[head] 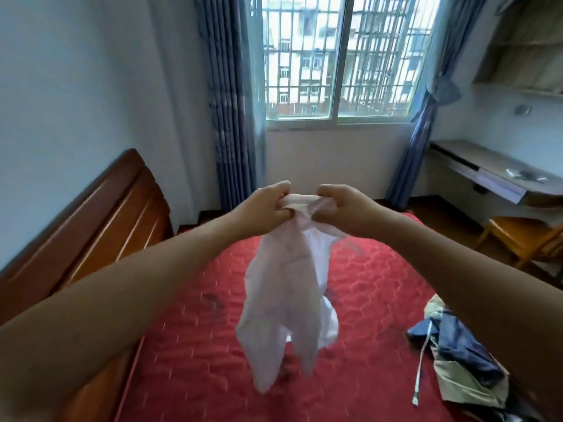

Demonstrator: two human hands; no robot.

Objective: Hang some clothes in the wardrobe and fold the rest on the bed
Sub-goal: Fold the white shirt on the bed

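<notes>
We stand over a wide bed covered in a red quilted mattress cloth (189, 345), which fills the lower half of the view. Along its left side rises a glossy reddish-brown wooden headboard (91, 220). Behind the bed, a large sliding window with metal bars outside (344, 56) is flanked by long grey-blue curtains (231, 86); the right one is tied back. A pale wall-mounted desk (475, 166) runs along the right wall, with an orange-brown wooden chair (524, 233) in front of it.

We hold up a thin, pale pink-white garment (283, 300) in the air above the middle of the bed. It hangs bunched and slack from its top edge, its lower ends dangling above the red cloth. Whether they touch it we cannot tell.

On the bed's right edge lies a crumpled pile of dark blue and beige clothes (466, 345), well apart from the hanging garment.

Our left hand (265, 208) and right hand (344, 208) are close together, each with fingers and thumb pinching the garment's gathered top edge.
</notes>
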